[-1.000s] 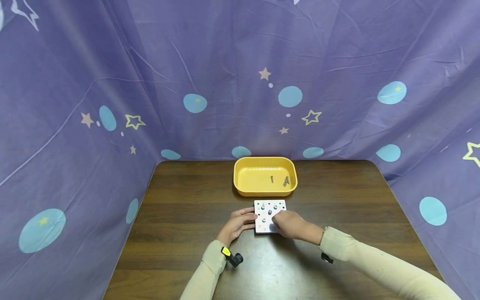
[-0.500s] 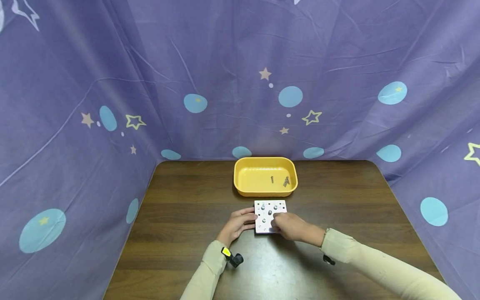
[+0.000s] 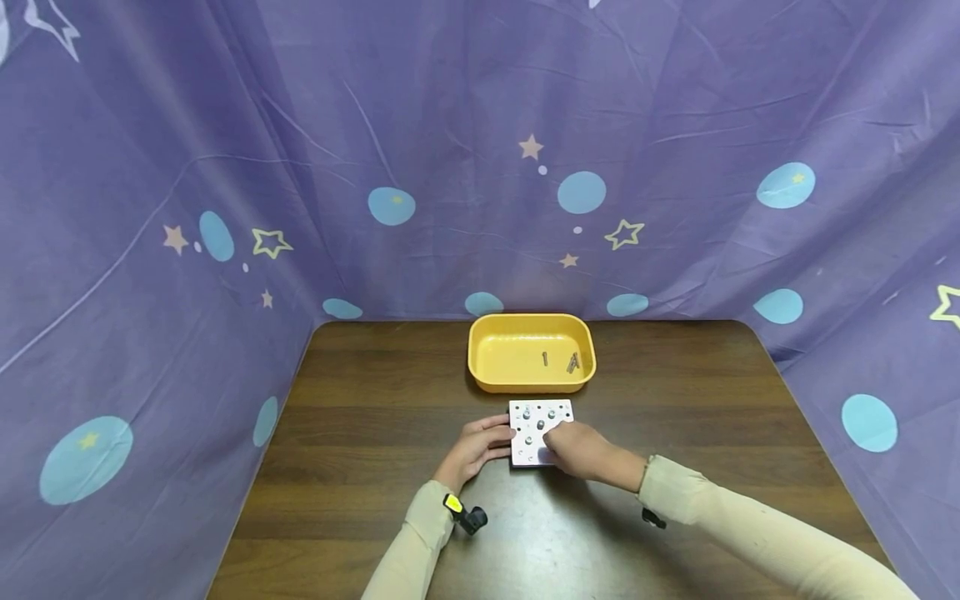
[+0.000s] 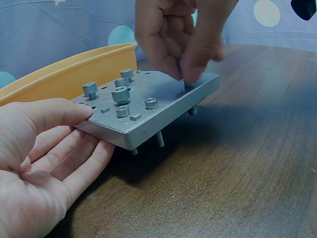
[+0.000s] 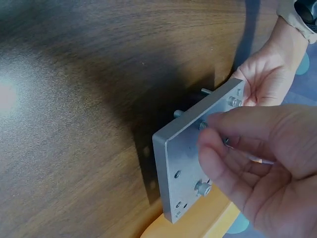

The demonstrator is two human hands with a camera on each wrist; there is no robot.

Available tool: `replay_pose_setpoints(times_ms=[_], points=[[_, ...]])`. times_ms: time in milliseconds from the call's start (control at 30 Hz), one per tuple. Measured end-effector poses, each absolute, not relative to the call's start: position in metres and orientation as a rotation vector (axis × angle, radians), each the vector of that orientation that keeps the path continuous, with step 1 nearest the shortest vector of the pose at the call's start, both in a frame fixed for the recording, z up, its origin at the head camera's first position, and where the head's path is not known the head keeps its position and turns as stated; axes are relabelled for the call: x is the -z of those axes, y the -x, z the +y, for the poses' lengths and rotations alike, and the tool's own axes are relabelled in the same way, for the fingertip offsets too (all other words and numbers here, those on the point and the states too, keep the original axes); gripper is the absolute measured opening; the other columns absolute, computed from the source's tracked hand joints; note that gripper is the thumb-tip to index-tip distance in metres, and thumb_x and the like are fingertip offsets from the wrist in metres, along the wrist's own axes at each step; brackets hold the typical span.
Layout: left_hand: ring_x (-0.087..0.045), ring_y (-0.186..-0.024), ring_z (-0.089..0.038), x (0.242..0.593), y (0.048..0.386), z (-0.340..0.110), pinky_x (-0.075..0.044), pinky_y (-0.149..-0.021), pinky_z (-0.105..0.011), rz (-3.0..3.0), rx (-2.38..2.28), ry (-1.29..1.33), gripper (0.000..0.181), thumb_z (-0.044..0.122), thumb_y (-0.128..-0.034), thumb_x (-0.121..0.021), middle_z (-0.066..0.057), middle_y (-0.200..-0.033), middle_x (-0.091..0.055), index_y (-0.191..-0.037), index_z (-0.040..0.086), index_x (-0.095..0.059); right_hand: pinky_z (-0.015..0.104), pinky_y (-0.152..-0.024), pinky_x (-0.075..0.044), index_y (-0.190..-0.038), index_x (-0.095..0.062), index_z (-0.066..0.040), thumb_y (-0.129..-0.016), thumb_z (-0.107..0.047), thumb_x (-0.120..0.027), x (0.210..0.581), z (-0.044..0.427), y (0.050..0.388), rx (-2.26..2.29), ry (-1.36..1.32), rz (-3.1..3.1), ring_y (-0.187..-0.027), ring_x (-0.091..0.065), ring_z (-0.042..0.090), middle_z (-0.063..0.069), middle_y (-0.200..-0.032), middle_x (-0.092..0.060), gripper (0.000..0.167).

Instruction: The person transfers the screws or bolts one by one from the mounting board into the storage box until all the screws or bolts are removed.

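On the far left, a purple curtain (image 3: 187, 333) hangs down, with blue spots and little stars on it, and it goes all around the back. In front of it is a brown wooden worktop (image 3: 360, 417). A cream sleeve (image 3: 405, 542) comes up from the bottom edge, with a small black wrist camera (image 3: 471, 520) strapped near the cuff. Then comes the left hand (image 3: 476, 450). It is gripping the left side of a flat, square metal plate (image 4: 161, 89), with the thumb on top and the fingers tucked underneath.

The plate is in the middle, between the two hands. It has small holes and some silver bolts (image 4: 120, 94) standing up out of it. The ends of some bolts poke out below, and there is a gap under the plate near its front edge. I can't tell if any bolt tips touch the wood.

Just behind the plate sits a yellow tray (image 3: 532, 388) with round corners. Inside, one small screw (image 3: 545, 358) lies by itself. To the right of it, near the tray's right side, a little bunch of screws (image 3: 573, 362) lies close together.

On the right, the right hand (image 3: 581, 448) reaches over the plate. Its thumb and finger pinch one bolt (image 4: 188, 86) near the plate's edge, covering most of its top. Behind that hand, another cream sleeve (image 3: 750, 521) runs down to the bottom right.
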State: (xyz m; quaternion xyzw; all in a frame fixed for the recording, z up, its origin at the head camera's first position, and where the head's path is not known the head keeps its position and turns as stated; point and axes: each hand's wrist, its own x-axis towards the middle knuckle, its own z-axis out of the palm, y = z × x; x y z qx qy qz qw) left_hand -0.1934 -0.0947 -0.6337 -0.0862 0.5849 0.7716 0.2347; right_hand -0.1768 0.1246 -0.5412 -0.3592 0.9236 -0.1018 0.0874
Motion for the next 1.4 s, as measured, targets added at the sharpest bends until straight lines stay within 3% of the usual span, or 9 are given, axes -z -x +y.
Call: replay_pose_setpoints(times_ms=[300, 500, 667, 867, 1033, 1267, 1400], points=[[-0.068, -0.098, -0.015, 0.6314, 0.1929, -0.0950, -0.062, -0.089, -0.038, 1.606, -2.110, 0.242, 0.052, 0.001, -0.0940, -0.067, -0.004, -0.105, -0.073, -0.142, -0.008, -0.052, 0.020, -0.050, -0.037, -0.064, -0.055, -0.012, -0.086, -0.001, -0.074, 0.5409, 0.1290, 0.1761, 0.335, 1.242, 2.710, -0.058, -0.039, 0.007, -0.004, -0.069, -0.046, 0.031], [-0.069, -0.098, -0.015, 0.6320, 0.1936, -0.0952, -0.062, -0.090, -0.038, 1.606, -2.122, 0.224, 0.051, 0.002, -0.0950, -0.066, -0.003, -0.104, -0.073, -0.143, -0.009, -0.051, 0.025, -0.049, -0.042, -0.077, -0.058, -0.010, -0.087, -0.009, -0.077, 0.5437, 0.1266, 0.1770, 0.409, 1.090, 2.793, -0.058, -0.045, 0.009, -0.003, -0.066, -0.051, 0.021], [-0.068, -0.097, -0.015, 0.6313, 0.1940, -0.0945, -0.062, -0.090, -0.038, 1.614, -2.114, 0.242, 0.051, 0.002, -0.0947, -0.067, -0.004, -0.105, -0.072, -0.143, -0.008, -0.051, 0.033, -0.046, -0.042, -0.066, -0.057, -0.011, -0.087, -0.016, -0.078, 0.5410, 0.1259, 0.1746, 0.373, 0.912, 2.859, -0.052, -0.043, 0.013, -0.002, -0.058, -0.051, 0.030], [-0.069, -0.097, -0.015, 0.6323, 0.1934, -0.0934, -0.062, -0.090, -0.038, 1.608, -2.116, 0.215, 0.051, 0.001, -0.0948, -0.066, -0.004, -0.105, -0.073, -0.142, -0.009, -0.051, 0.027, -0.048, -0.041, -0.067, -0.060, -0.010, -0.090, -0.006, -0.072, 0.5399, 0.1277, 0.1777, 0.359, 1.094, 2.770, -0.054, -0.043, 0.010, -0.001, -0.061, -0.054, 0.026], [-0.069, -0.098, -0.016, 0.6333, 0.1927, -0.0936, -0.062, -0.089, -0.037, 1.609, -2.112, 0.228, 0.052, 0.002, -0.0946, -0.067, -0.005, -0.107, -0.072, -0.143, -0.009, -0.051, 0.021, -0.050, -0.041, -0.067, -0.060, -0.010, -0.083, 0.007, -0.069, 0.5379, 0.1284, 0.1797, 0.370, 1.237, 2.676, -0.057, -0.043, 0.009, -0.002, -0.065, -0.054, 0.025], [-0.069, -0.098, -0.015, 0.6324, 0.1923, -0.0947, -0.062, -0.089, -0.037, 1.621, -2.108, 0.215, 0.051, 0.002, -0.0949, -0.066, -0.005, -0.107, -0.072, -0.143, -0.009, -0.051, 0.029, -0.049, -0.043, -0.072, -0.059, -0.008, -0.088, -0.009, -0.076, 0.5388, 0.1282, 0.1752, 0.346, 1.064, 2.750, -0.057, -0.045, 0.013, 0.001, -0.065, -0.055, 0.023], [-0.069, -0.096, -0.015, 0.6330, 0.1930, -0.0944, -0.062, -0.088, -0.036, 1.607, -2.114, 0.228, 0.051, 0.001, -0.0946, -0.067, -0.004, -0.104, -0.072, -0.142, -0.009, -0.051, 0.031, -0.049, -0.044, -0.071, -0.062, -0.007, -0.092, -0.007, -0.072, 0.5372, 0.1273, 0.1734, 0.332, 1.053, 2.742, -0.055, -0.047, 0.014, 0.002, -0.063, -0.057, 0.023]])
